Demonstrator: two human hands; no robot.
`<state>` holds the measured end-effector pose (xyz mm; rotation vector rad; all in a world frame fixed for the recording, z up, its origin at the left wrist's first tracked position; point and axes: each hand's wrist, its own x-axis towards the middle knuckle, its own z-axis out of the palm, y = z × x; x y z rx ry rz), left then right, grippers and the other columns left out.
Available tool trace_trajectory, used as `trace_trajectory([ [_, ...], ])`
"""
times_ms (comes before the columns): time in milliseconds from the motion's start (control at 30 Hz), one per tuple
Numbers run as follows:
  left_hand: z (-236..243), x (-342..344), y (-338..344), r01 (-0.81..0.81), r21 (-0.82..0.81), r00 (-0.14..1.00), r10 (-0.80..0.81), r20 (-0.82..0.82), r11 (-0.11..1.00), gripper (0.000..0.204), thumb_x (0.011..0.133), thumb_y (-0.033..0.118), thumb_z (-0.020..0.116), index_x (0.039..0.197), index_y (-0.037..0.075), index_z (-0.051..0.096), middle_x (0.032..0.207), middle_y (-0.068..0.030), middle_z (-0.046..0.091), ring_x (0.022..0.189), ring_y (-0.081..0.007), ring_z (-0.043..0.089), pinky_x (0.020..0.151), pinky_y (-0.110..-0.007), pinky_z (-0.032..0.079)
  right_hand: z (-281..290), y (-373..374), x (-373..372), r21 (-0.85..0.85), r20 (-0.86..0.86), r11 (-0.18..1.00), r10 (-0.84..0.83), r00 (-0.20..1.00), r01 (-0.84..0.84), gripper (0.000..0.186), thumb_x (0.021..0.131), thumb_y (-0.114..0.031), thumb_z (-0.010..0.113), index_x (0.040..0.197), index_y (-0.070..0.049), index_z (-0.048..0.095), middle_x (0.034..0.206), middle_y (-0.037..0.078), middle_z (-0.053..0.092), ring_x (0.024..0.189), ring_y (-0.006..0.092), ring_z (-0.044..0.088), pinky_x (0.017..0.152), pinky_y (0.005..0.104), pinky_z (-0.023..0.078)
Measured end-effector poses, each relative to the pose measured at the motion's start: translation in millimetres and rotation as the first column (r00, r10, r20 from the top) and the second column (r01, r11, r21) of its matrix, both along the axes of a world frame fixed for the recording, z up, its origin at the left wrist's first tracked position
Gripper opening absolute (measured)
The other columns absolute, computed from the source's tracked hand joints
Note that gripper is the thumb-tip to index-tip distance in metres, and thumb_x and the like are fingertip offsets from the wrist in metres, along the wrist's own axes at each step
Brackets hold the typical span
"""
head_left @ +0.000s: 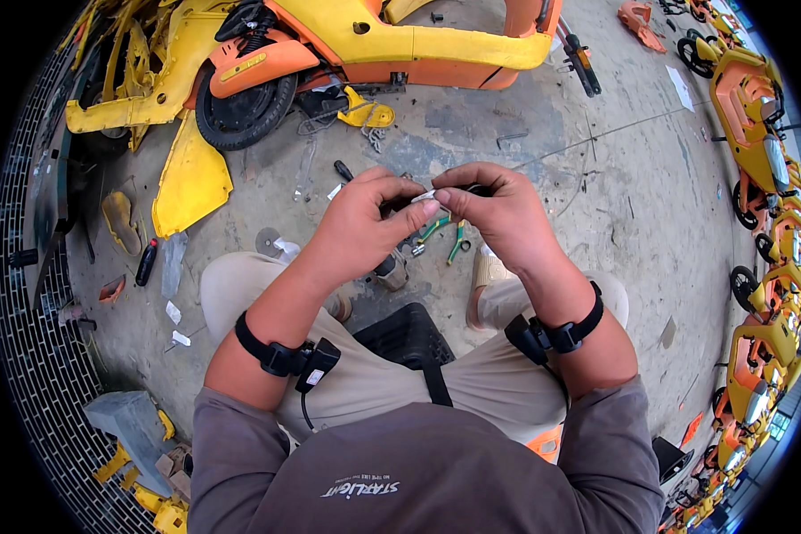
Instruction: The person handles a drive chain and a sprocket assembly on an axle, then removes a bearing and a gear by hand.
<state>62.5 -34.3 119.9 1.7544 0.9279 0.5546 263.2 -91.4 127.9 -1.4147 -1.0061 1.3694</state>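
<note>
Head-worn, the single view (a wide fisheye) looks down, close over the shirt (pixel 347 449), toward the floor (pixel 636 222).

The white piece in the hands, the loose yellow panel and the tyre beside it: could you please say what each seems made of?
White piece: pale, perhaps plastic or paper; too small to tell.
Yellow panel: probably moulded plastic, judging by its thin, evenly coloured, slightly shiny sheet.
Tyre: likely rubber, being a thick, dull black ring.
</note>
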Motion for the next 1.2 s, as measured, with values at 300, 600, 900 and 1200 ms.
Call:
trace_trajectory([
  [300,1,-1,-1,-0.001,0.050,1.000,0.002,-0.022,0.999,0.021,0.092,0.017,0.072,0.105,0.000,0.074,0.087,-0.0035,0.058,0.078,-0.0110,0.056,0.069,-0.026,0.045,3,-1,1,0.029,0.074,0.998,0.049,0.996,-0.051,0.023,0.090,-0.010,0.073,0.109,0.003,0.072,0.094,0.006,0.072,0.085,0.0106,0.064,0.079,0.0255,0.053],
  [600,4,-1,0,-0.026,0.057,0.999,0.024,0.046,0.998,0.020,0.091,0.016,0.073,0.104,0.000,0.075,0.086,-0.0050,0.060,0.077,-0.0126,0.058,0.068,-0.027,0.046,4,1,3,0.132,0.116,0.989,0.055,0.992,-0.071,0.027,0.089,-0.016,0.075,0.110,0.001,0.071,0.093,0.006,0.071,0.086,0.0113,0.064,0.079,0.0266,0.053],
  [900,9,0,-3,-0.033,0.038,0.999,0.033,-0.001,0.999,0.021,0.092,0.015,0.073,0.107,0.001,0.074,0.088,-0.0027,0.059,0.077,-0.0099,0.055,0.068,-0.024,0.045,3,-1,1,0.128,0.188,0.988,0.060,0.980,-0.085,0.021,0.091,-0.014,0.073,0.102,0.003,0.072,0.089,0.009,0.072,0.081,0.0123,0.065,0.074,0.0268,0.052],
  [1200,4,-1,-2,-0.087,0.019,0.995,0.086,0.056,0.996,0.022,0.092,0.016,0.072,0.107,0.000,0.074,0.087,-0.0025,0.059,0.077,-0.0096,0.057,0.068,-0.024,0.046,7,1,2,0.062,0.133,0.993,0.089,0.987,-0.098,0.028,0.097,-0.013,0.066,0.120,0.002,0.064,0.104,0.008,0.068,0.087,0.0122,0.062,0.076,0.0261,0.051],
])
